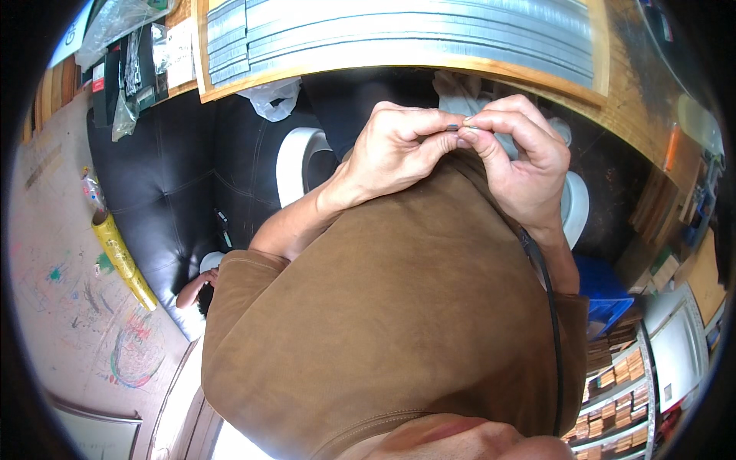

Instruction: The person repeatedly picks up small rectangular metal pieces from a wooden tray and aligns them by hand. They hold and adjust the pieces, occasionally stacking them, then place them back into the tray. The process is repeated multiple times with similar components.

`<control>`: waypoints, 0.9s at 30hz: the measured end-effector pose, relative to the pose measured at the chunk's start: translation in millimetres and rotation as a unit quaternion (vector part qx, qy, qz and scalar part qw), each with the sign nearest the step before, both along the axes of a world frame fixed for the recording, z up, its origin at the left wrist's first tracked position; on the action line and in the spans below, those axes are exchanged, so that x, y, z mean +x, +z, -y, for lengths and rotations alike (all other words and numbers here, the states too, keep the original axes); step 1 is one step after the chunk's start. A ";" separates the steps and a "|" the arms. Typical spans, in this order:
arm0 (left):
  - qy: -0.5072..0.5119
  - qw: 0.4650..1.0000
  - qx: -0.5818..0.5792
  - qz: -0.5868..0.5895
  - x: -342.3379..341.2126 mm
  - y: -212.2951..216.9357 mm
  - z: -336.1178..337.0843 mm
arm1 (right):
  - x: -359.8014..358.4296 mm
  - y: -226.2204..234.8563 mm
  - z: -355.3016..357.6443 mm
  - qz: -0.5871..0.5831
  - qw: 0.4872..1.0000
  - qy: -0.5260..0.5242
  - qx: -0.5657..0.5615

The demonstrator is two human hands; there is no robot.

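In front of my chest, my left hand (399, 149) and my right hand (525, 157) meet fingertip to fingertip. Both are closed in a pinch, thumb against forefinger. Between the fingertips lies a small, thin, dark grey piece (452, 127), mostly covered by the fingers and too small to name. Just beyond the hands stands a wooden-framed panel (399, 70) filled with rows of grey strips; neither hand touches it.
A black tufted sofa (180, 165) is on the left, with part of another person's arm (190, 293) near its lower end. A yellow tube (123, 257) leans by the scribbled wall. At right are a blue bin (606, 295) and shelves of wooden blocks (617, 402).
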State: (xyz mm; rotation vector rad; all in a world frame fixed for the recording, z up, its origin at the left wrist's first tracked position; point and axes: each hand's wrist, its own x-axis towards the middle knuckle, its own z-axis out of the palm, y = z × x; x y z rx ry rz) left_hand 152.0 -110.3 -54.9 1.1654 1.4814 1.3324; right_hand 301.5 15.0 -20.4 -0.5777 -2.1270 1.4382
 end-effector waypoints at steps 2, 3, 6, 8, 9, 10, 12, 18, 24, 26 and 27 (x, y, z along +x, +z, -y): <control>-0.003 1.000 -0.001 -0.021 -0.8 2.4 -0.9 | -0.2 -0.9 -0.4 0.005 1.000 0.004 0.001; -0.007 1.000 -0.002 -0.027 -1.5 2.0 -0.5 | -0.4 -1.3 -0.5 0.008 1.000 0.006 0.002; -0.010 0.999 -0.003 -0.036 -1.6 1.4 1.2 | 0.5 -2.2 1.2 0.007 1.000 0.018 -0.021; -0.005 1.000 0.000 -0.025 0.1 -0.1 1.8 | 0.4 -3.5 1.6 0.004 1.000 0.019 -0.023; -0.003 1.000 0.003 -0.025 0.2 0.5 1.7 | 0.3 -3.9 1.7 0.002 1.000 0.019 -0.024; -0.001 1.000 0.006 -0.025 0.2 1.6 1.5 | 0.3 -4.2 1.9 0.002 1.000 0.020 -0.022; 0.004 0.999 0.012 -0.032 0.5 3.0 1.2 | 0.4 -4.7 2.4 0.002 1.000 0.021 -0.018; 0.005 0.999 0.010 -0.045 -0.2 3.6 1.5 | -1.0 -7.0 3.2 -0.008 1.000 0.019 -0.007; -0.001 1.000 0.003 -0.025 -0.7 3.5 2.0 | -1.3 -7.3 3.4 -0.011 1.000 0.023 -0.006; -0.003 1.000 0.005 -0.030 -1.0 3.1 1.9 | -1.1 -6.9 3.6 -0.007 1.000 0.021 -0.006; -0.001 0.999 0.008 -0.032 -0.8 2.5 2.0 | -1.1 -6.8 3.6 -0.005 1.000 0.020 -0.006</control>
